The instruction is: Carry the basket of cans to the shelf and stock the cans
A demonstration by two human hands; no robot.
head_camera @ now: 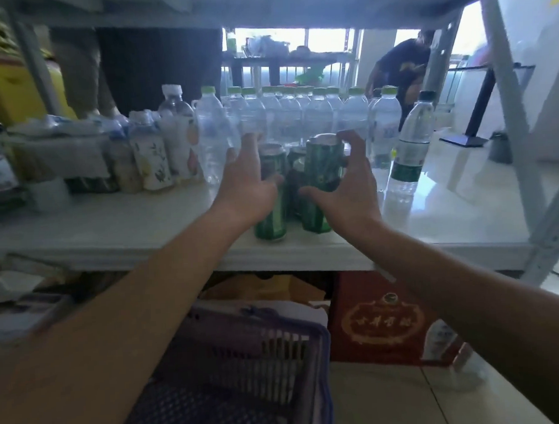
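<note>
Several green cans [270, 221] stand in a tight group near the front edge of the white shelf [112, 232]. My right hand [351, 189] wraps one upright green can [322, 162], with the fingers over its top right and the thumb at its lower left. My left hand [246, 178] lies against the left side of the group, fingers spread and pointing up, thumb across a can's front. The purple and blue plastic basket [319, 354] sits low in front of me, below my forearms; no cans show in the part I can see.
A row of clear water bottles with green caps [318, 114] stands right behind the cans. Labelled drink bottles [151, 159] are to the left and a tall bottle [410, 148] to the right. A red carton [382, 319] sits under the shelf. A person [400, 65] bends beyond the shelf.
</note>
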